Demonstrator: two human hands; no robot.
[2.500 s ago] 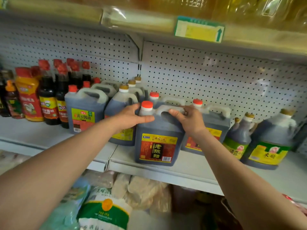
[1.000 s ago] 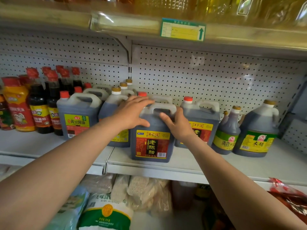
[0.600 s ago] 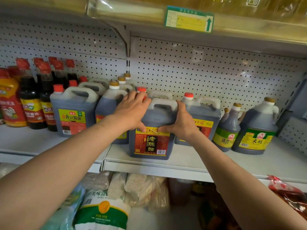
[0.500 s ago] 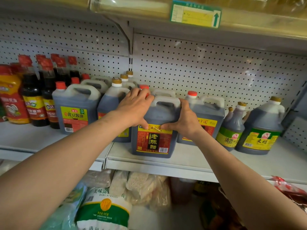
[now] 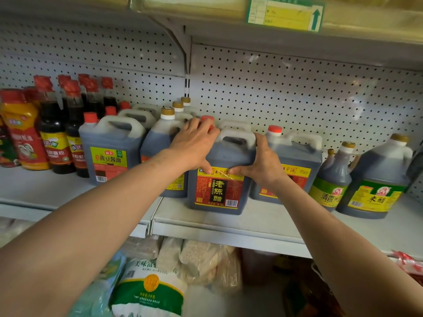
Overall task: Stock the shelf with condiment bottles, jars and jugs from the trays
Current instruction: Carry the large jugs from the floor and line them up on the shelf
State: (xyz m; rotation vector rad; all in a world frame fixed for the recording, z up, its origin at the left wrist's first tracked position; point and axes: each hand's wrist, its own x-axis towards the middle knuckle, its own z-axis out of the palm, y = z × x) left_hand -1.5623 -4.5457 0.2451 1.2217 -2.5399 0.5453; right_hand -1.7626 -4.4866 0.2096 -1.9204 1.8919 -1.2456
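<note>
Hands clasp vinegar jug on shelf edge | left hand covers most of its red cap, fingers curled over — right hand curled round right shoulder | jugs behind mostly hidden.

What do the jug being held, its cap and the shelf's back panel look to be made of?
Vinegar jug: seemingly translucent plastic, slightly frosted; the dark liquid shows through and the handle is moulded in. Its red cap: likely opaque plastic, mostly hidden under the left hand. Back panel: probably white painted metal pegboard, with regular punched holes.
</note>
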